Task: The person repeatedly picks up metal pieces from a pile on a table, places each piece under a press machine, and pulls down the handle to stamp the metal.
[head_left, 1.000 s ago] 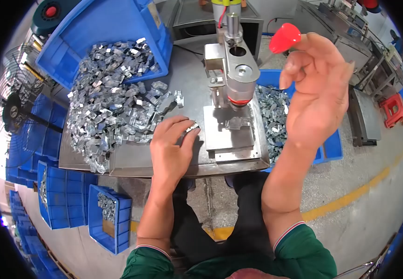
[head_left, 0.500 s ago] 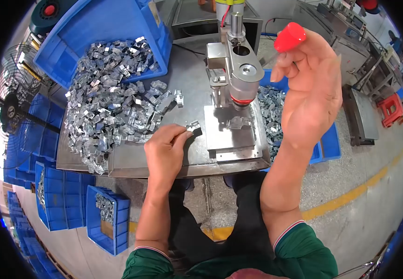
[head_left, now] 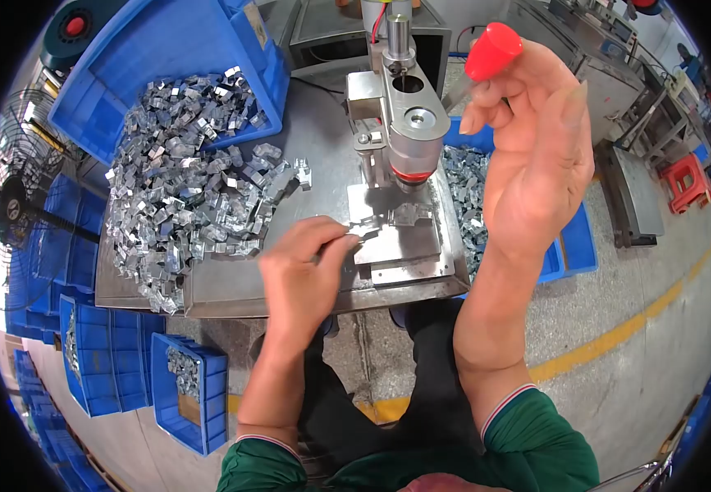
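Observation:
My left hand [head_left: 302,266] pinches a small shiny metal piece [head_left: 363,229] between thumb and fingertips, at the left edge of the steel base plate [head_left: 404,249]. Another clear or shiny small piece [head_left: 412,215] sits on that plate beneath the head of a bench press [head_left: 418,135]. Raised at the right, my right hand [head_left: 536,156] has its fingers curled loosely at the red lever knob [head_left: 495,51], the palm turned toward me. The contact behind the knob is partly hidden.
A large heap of small shiny pieces [head_left: 183,193] spills from a tipped blue bin [head_left: 166,49] onto the metal table [head_left: 290,283]. Right of the press, another blue bin [head_left: 577,246] holds more pieces. Blue crates [head_left: 191,394] and a fan [head_left: 12,201] stand left.
My left hand has moved right with its metal piece, from the table to the base plate's edge. My right hand and the red knob have shifted slightly up and left in view.

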{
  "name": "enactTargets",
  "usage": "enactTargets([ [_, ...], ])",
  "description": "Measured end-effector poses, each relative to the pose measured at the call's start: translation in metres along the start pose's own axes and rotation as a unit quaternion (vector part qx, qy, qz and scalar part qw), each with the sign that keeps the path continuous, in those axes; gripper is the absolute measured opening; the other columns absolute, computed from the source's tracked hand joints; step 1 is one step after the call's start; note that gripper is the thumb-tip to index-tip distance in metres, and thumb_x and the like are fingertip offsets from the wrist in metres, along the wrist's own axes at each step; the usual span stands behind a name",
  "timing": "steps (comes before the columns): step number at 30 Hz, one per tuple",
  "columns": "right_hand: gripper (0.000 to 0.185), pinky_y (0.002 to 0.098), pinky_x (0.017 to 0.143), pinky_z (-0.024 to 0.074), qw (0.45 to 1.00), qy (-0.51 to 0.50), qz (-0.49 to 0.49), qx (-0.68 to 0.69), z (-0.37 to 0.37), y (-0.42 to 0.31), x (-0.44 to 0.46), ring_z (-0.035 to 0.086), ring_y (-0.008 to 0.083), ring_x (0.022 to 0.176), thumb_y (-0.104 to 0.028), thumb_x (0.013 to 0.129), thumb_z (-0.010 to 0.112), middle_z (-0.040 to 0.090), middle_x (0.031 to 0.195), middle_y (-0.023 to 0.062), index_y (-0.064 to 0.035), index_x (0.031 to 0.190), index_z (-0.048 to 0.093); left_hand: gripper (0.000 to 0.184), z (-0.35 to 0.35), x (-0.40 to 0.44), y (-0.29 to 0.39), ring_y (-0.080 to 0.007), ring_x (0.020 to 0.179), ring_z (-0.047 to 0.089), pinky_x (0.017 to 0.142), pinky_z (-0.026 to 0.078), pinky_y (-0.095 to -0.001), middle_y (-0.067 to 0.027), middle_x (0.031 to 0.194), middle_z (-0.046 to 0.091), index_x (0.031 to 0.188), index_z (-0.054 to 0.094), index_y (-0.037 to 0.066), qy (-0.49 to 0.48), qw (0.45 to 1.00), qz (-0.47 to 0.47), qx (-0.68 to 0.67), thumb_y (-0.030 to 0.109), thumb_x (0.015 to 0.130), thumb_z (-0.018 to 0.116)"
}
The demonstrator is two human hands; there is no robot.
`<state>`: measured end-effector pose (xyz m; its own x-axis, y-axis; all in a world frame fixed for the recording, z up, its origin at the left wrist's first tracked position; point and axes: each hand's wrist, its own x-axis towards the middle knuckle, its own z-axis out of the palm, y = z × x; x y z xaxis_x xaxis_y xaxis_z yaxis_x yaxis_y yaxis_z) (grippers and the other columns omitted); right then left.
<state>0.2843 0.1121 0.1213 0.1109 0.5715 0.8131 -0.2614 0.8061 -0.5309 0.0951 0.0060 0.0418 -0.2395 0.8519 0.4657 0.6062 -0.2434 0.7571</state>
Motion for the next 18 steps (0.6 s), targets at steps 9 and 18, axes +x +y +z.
enactTargets([
  [9, 0.06, 0.0315, 0.069, 0.0494, 1.0, 0.003, -0.002, -0.008, 0.001, -0.002, -0.001, 0.058, 0.0171, 0.082, -0.044, 0.112, 0.04, 0.066, 0.104, 0.0174, 0.0125, 0.127, 0.056, 0.012, 0.039, 0.009, 0.011, -0.0281, 0.089, 0.069, 0.077, 0.054, -0.0373, -0.012, 0.094, 0.076, 0.091, 0.078, 0.001, -0.004, 0.992, 0.116, 0.043, 0.003, 0.08, 0.082],
  [18, 0.062, 0.0312, 0.067, 0.0496, 1.0, -0.003, -0.003, 0.005, -0.001, -0.002, -0.001, 0.059, 0.0158, 0.084, -0.046, 0.112, 0.041, 0.066, 0.108, 0.0173, 0.0118, 0.127, 0.057, 0.01, 0.045, 0.012, 0.012, -0.0279, 0.089, 0.069, 0.078, 0.054, -0.0374, -0.0121, 0.092, 0.076, 0.088, 0.078, 0.001, -0.002, 0.993, 0.117, 0.03, 0.001, 0.079, 0.081],
])
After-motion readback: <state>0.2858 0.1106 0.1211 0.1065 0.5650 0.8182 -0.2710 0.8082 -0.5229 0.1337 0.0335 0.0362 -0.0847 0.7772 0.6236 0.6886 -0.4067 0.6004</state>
